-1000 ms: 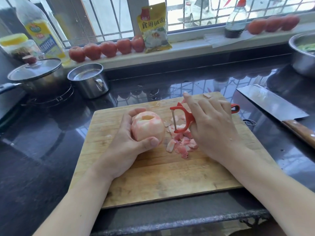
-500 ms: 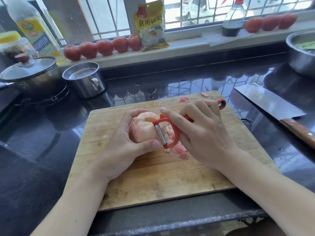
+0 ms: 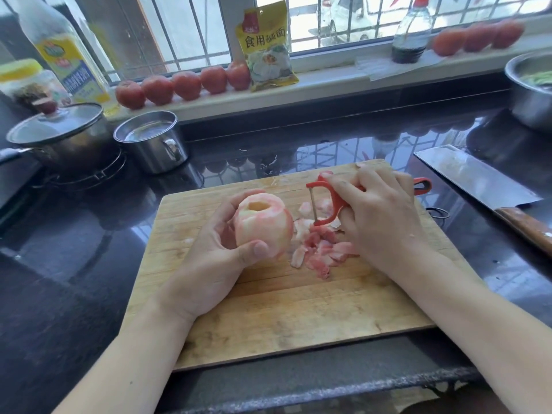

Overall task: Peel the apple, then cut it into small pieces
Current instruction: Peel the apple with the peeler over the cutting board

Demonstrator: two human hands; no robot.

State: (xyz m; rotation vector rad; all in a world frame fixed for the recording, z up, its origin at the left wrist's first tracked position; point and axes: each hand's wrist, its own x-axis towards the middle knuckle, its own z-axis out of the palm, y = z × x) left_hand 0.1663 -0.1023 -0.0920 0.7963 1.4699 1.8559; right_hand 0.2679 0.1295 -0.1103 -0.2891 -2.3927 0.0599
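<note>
A mostly peeled apple [image 3: 263, 224], pale with faint pink streaks, is upright over the wooden cutting board [image 3: 283, 318]. My left hand [image 3: 215, 258] grips it, thumb across its front. My right hand [image 3: 379, 216] holds a red peeler [image 3: 324, 204] just right of the apple, its blade apart from the fruit. A heap of pink peel strips [image 3: 319, 249] lies on the board between my hands.
A cleaver [image 3: 484, 186] with a wooden handle lies on the dark counter to the right. A lidded pot [image 3: 56, 135] and a steel cup [image 3: 152, 141] stand at the back left, a steel bowl [image 3: 531, 91] at the far right. Tomatoes [image 3: 185, 85], bottles and a packet line the windowsill.
Half a second ago the peeler's blade was against the apple's right side. My right hand has since drawn it away to the right. My left hand keeps holding the apple.
</note>
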